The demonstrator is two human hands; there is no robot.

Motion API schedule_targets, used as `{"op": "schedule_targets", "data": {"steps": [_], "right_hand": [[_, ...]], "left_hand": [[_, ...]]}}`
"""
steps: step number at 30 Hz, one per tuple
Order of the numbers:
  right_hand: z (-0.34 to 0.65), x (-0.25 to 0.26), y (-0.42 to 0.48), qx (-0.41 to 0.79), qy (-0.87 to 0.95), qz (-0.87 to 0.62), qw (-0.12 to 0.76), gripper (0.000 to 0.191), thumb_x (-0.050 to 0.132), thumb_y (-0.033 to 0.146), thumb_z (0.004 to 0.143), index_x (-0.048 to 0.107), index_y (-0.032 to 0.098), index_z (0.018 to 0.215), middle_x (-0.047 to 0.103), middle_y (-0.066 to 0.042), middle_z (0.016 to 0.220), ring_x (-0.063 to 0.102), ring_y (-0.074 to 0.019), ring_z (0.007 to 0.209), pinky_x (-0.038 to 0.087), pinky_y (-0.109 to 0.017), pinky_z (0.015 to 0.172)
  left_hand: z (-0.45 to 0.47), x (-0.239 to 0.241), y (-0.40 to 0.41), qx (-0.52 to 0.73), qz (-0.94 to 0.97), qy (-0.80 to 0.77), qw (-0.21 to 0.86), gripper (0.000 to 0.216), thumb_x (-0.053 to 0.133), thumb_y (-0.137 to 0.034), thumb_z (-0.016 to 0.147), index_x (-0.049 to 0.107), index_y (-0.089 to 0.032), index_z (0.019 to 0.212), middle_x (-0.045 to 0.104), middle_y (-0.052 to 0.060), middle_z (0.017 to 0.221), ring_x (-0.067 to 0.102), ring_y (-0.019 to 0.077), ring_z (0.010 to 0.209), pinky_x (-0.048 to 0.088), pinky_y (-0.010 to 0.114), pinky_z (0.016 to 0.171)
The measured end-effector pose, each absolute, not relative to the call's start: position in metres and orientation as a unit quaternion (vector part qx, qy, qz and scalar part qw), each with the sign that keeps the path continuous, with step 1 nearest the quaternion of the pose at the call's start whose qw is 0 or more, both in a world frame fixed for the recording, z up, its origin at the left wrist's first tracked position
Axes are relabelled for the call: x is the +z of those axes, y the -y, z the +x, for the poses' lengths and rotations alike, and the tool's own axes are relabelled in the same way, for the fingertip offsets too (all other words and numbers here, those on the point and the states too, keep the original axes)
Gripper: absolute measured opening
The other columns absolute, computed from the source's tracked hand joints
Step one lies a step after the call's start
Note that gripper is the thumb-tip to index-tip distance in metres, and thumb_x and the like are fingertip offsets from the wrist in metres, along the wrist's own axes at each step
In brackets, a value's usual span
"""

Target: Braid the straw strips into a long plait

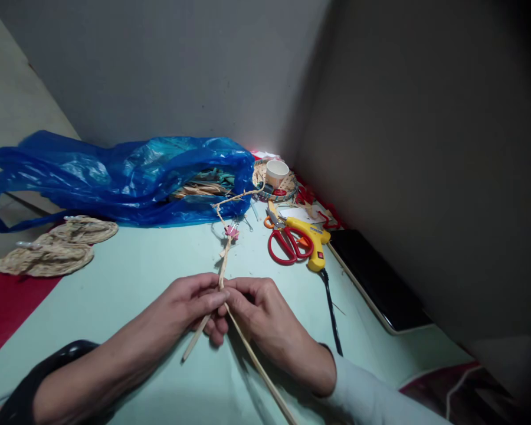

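Observation:
My left hand (199, 304) and my right hand (254, 304) meet at the middle of the table, both closed on a pale straw cord (225, 260) that looks twisted or braided. Thumbs and fingertips pinch it close together. Below my fingers the strands part: a short end slants down left under my left hand, and a long strand (259, 369) runs down right toward me. Away from me, the cord leads to a small pink clip (231, 232), then thins and bends toward the back.
A blue plastic bag (115, 177) holding straw lies at the back left, near coiled straw pieces (48, 254). Red-handled scissors (289, 245), a yellow glue gun (316, 242) with a black cord, a dark tablet-like device (376, 280) and a white cup (277, 172) stand to the right.

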State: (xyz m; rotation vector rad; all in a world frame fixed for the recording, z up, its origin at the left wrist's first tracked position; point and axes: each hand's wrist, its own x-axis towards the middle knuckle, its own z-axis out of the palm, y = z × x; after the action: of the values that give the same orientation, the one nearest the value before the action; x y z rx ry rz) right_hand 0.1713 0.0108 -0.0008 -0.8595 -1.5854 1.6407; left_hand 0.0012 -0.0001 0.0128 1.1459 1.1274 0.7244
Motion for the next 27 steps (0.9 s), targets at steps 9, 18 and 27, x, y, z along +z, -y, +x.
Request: {"op": "schedule_targets", "data": {"steps": [9,18,27], "right_hand": [[0.177,-0.002,-0.001,0.475,0.719,-0.381,0.335,0.026,0.047,0.014,0.100,0.072,0.017,0.091,0.069,-0.002,0.081,0.062,-0.0156,0.077,0.044,-0.025,0.074],[0.176,-0.009,0.015,0.182,0.849,-0.419,0.267,0.022,0.048,0.014,0.098,0.063,0.016,0.083,0.061,-0.004,0.076,0.055,-0.0182,0.069,0.036,-0.032,0.063],[0.169,-0.011,0.035,-0.093,0.877,-0.323,0.344,0.026,0.043,0.001,0.093,0.066,0.010,0.086,0.059,-0.006,0.066,0.050,-0.0193,0.057,0.032,-0.033,0.050]], "left_hand": [[0.007,-0.013,0.010,0.358,0.438,-0.508,0.650,0.032,0.067,-0.049,0.088,0.055,-0.020,0.093,0.052,-0.009,0.064,0.024,0.0026,0.040,0.014,0.020,0.040],[0.012,-0.001,0.015,0.355,0.530,-0.587,0.499,0.027,0.062,-0.042,0.084,0.053,-0.022,0.069,0.050,-0.007,0.054,0.045,0.0119,0.054,0.035,0.025,0.053],[0.007,-0.002,0.012,0.368,0.485,-0.557,0.566,0.022,0.070,-0.037,0.077,0.062,-0.019,0.070,0.054,-0.006,0.061,0.045,0.0118,0.060,0.031,0.024,0.057]]}}
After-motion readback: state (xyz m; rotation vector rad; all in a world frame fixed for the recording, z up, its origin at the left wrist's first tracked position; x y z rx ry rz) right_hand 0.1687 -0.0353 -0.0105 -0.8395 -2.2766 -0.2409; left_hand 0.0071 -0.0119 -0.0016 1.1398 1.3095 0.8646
